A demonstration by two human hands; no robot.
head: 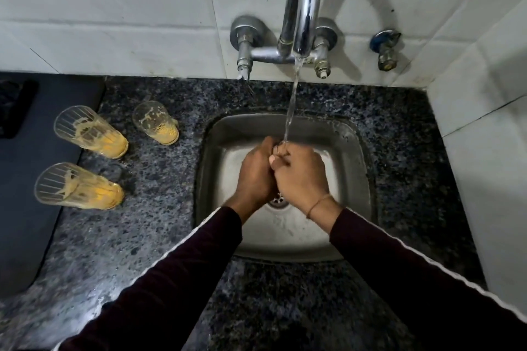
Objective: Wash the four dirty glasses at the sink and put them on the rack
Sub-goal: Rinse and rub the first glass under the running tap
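Three dirty glasses with yellow-orange residue stand on the granite counter left of the sink: one at the back (pixel 156 122), one further left (pixel 91 131), one nearest me (pixel 78 186). Over the steel sink (pixel 353 151), my left hand (pixel 256 172) and my right hand (pixel 301 175) are pressed together under the running water, fingers curled. Only a small clear glint of glass (pixel 278 147) shows between the fingers; the rest of what they hold is hidden.
A chrome tap (pixel 302 8) on the tiled wall pours a thin stream onto my fingers. The drain (pixel 278 200) shows below my wrists. A dark mat (pixel 31 179) covers the counter's left side. A small valve (pixel 385 50) sits right of the tap.
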